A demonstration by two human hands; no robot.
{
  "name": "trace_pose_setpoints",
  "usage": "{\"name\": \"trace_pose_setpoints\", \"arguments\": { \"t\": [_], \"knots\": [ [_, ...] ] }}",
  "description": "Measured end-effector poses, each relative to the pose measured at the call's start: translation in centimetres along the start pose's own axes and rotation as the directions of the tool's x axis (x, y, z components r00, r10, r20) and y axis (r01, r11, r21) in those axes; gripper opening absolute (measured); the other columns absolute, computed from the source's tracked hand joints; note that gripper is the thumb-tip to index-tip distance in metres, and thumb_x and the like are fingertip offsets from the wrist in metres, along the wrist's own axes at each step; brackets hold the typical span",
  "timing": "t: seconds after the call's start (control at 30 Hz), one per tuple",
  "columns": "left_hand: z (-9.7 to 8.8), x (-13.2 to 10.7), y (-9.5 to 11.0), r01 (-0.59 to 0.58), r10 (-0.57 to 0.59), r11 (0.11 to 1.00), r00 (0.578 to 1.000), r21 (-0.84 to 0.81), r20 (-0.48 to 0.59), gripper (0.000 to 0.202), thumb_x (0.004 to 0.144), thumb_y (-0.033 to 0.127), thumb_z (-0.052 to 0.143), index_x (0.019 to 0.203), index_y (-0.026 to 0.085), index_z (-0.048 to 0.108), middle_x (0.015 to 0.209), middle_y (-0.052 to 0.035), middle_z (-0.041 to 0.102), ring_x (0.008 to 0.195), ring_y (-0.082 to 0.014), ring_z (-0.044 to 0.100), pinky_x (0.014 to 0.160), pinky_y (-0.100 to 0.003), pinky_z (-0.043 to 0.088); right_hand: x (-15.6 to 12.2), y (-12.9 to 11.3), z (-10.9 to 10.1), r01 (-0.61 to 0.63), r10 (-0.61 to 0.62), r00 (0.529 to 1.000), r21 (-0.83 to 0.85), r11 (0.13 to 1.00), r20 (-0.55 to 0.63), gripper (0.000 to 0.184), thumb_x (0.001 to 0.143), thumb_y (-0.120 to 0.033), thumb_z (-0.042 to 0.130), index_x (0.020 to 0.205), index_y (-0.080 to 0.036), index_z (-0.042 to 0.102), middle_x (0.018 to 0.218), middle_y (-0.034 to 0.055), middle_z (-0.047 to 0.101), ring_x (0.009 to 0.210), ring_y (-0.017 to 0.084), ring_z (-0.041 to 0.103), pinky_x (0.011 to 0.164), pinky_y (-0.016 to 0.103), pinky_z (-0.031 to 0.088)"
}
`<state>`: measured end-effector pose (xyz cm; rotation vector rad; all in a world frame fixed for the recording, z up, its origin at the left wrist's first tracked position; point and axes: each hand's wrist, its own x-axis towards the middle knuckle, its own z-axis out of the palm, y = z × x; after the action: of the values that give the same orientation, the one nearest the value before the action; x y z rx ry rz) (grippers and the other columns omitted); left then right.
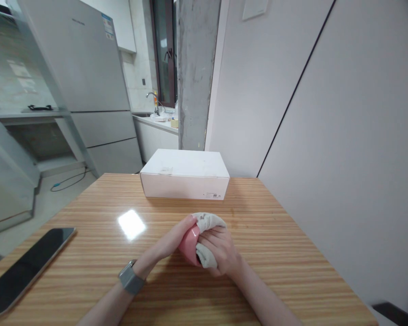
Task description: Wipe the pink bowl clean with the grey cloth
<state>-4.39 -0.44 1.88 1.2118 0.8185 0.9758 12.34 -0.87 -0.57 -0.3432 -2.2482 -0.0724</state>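
Observation:
A glossy pink cup (188, 246) is tilted on its side above the middle of the table, its opening towards the right. My left hand (177, 235) is wrapped around its far left side, thumb near the rim. A light grey cloth (207, 256) is bunched at the opening and folds over the rim. Fingers of my right hand (222, 249) press the cloth against the opening. The inside of the cup is mostly hidden by the cloth and my right hand.
A white box (185, 185) lies across the back of the wood-grain table (279, 262). At the left edge is a dark-screened phone or tablet (27, 269). A white wall (353, 149) runs along the right side. A fridge (85, 68) stands at the far left.

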Motion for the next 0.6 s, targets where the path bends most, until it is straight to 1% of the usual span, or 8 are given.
{"name": "trace_pose_setpoints", "arguments": {
  "t": [0.1,0.17,0.27,0.37,0.4,0.47,0.53,0.6],
  "knots": [
    [0.2,-0.1,-0.1,-0.063,0.063,0.993,0.998,0.101,0.0,0.045,0.086,0.047,0.048,0.116,0.016,0.061,0.124,-0.007,0.061,0.125,-0.0233,0.045,0.113,-0.038,0.022,-0.2,0.3,-0.4,-0.12,0.121,0.992,0.064,0.991,-0.02,0.032,0.086,-0.034,0.031,0.096,-0.019,0.057,0.083,0.0093,0.067,0.078,0.024,0.063,0.077,0.041,0.048],
    [0.4,-0.2,-0.3,-0.102,0.103,0.983,0.995,0.152,0.001,0.048,0.087,0.047,0.046,0.124,0.018,0.055,0.13,-0.0067,0.057,0.127,-0.0234,0.043,0.113,-0.038,0.022,-0.4,0.6,-0.7,-0.211,0.216,0.976,0.094,0.973,-0.04,0.028,0.087,-0.032,0.032,0.091,-0.02,0.057,0.082,0.0087,0.066,0.077,0.023,0.061,0.076,0.04,0.046],
    [0.5,-0.5,-0.3,-0.101,0.098,0.982,0.995,0.157,0.031,0.052,0.087,0.047,0.049,0.132,0.021,0.048,0.136,-0.0058,0.051,0.129,-0.0231,0.041,0.113,-0.036,0.022,-0.8,1.0,-0.8,-0.317,0.331,0.938,0.136,0.938,-0.097,0.025,0.088,-0.029,0.033,0.081,-0.021,0.055,0.076,0.0065,0.063,0.071,0.021,0.058,0.072,0.038,0.044],
    [0.4,-0.6,-0.2,-0.089,0.081,0.989,0.994,0.121,0.075,0.054,0.084,0.043,0.055,0.134,0.024,0.045,0.138,-0.0047,0.049,0.131,-0.0225,0.037,0.113,-0.035,0.022,-1.0,1.1,-0.7,-0.37,0.398,0.901,0.174,0.912,-0.172,0.025,0.09,-0.027,0.033,0.076,-0.021,0.054,0.071,0.0043,0.059,0.068,0.019,0.055,0.068,0.036,0.042],
    [0.3,-0.6,-0.3,-0.076,0.068,0.993,0.994,0.089,0.088,0.053,0.083,0.041,0.057,0.132,0.024,0.046,0.137,-0.0049,0.05,0.13,-0.0231,0.038,0.112,-0.036,0.024,-1.0,1.1,-0.7,-0.372,0.401,0.899,0.174,0.912,-0.177,0.025,0.09,-0.026,0.033,0.077,-0.021,0.054,0.072,0.0045,0.059,0.069,0.019,0.056,0.069,0.036,0.042],
    [0.0,-0.3,-0.5,-0.029,0.03,1.0,0.996,-0.006,0.085,0.048,0.082,0.042,0.058,0.125,0.021,0.052,0.128,-0.0073,0.057,0.121,-0.0251,0.047,0.106,-0.04,0.032,-0.8,1.0,-0.7,-0.339,0.357,0.924,0.139,0.931,-0.138,0.025,0.09,-0.028,0.032,0.083,-0.021,0.056,0.077,0.0063,0.062,0.074,0.021,0.058,0.071,0.037,0.043],
    [-0.1,0.0,-0.7,0.01,-0.006,0.996,0.999,-0.087,0.044,0.044,0.084,0.047,0.052,0.116,0.016,0.056,0.116,-0.0094,0.062,0.111,-0.0254,0.054,0.1,-0.043,0.038,-0.5,0.8,-0.6,-0.256,0.262,0.963,0.085,0.963,-0.066,0.028,0.089,-0.032,0.031,0.09,-0.02,0.057,0.083,0.0086,0.064,0.078,0.023,0.059,0.073,0.039,0.044],
    [0.0,0.2,-0.7,-0.001,-0.001,0.998,1.0,-0.057,-0.02,0.045,0.086,0.05,0.046,0.109,0.014,0.059,0.112,-0.01,0.064,0.109,-0.0244,0.055,0.101,-0.043,0.036,-0.2,0.6,-0.5,-0.152,0.153,0.988,0.047,0.987,-0.003,0.033,0.089,-0.036,0.03,0.096,-0.019,0.057,0.088,0.0103,0.066,0.081,0.024,0.06,0.073,0.039,0.046]
  ]
}}
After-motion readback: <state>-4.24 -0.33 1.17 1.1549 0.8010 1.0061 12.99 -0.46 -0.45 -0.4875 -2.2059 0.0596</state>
